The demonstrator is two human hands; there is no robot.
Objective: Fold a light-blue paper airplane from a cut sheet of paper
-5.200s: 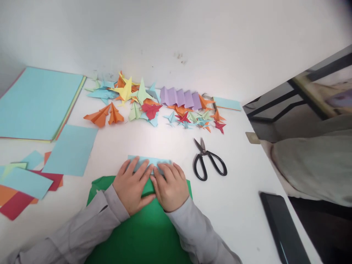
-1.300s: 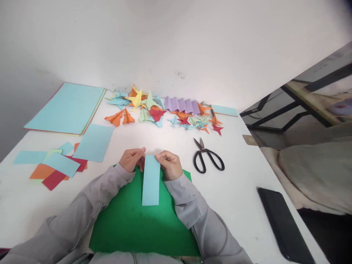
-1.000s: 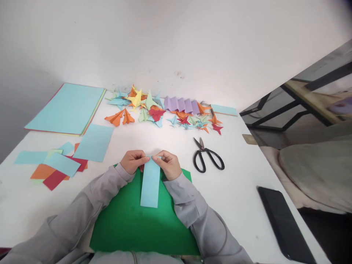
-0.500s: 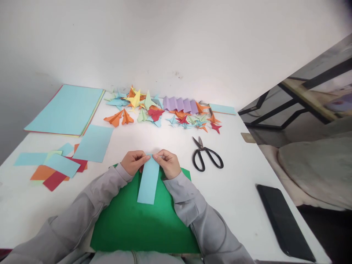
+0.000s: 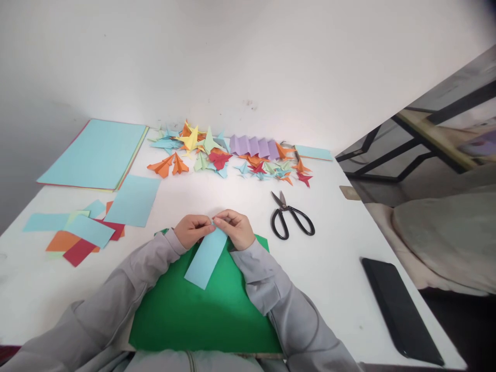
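Observation:
A light blue paper strip (image 5: pixel 205 258) is pinched at its top end between both hands. My left hand (image 5: pixel 192 230) grips the upper left corner, thumb against fingers. At the upper right corner, my right hand (image 5: pixel 235 228) holds the strip in the same kind of pinch. The two sets of fingertips nearly touch. The strip slants down to the left over a green sheet (image 5: pixel 205 323), its lower end free. Whether the top edge is folded is hidden by the fingers.
Black-handled scissors (image 5: pixel 289 212) lie open to the right, and a black phone (image 5: pixel 401 310) lies near the right edge. Folded paper figures (image 5: pixel 189 139) line the wall. Paper pieces (image 5: pixel 91 231) and a sheet stack (image 5: pixel 93 155) are at left.
The strip's lower end has swung to the left, so it now slants. Both hands still pinch its top and have barely moved.

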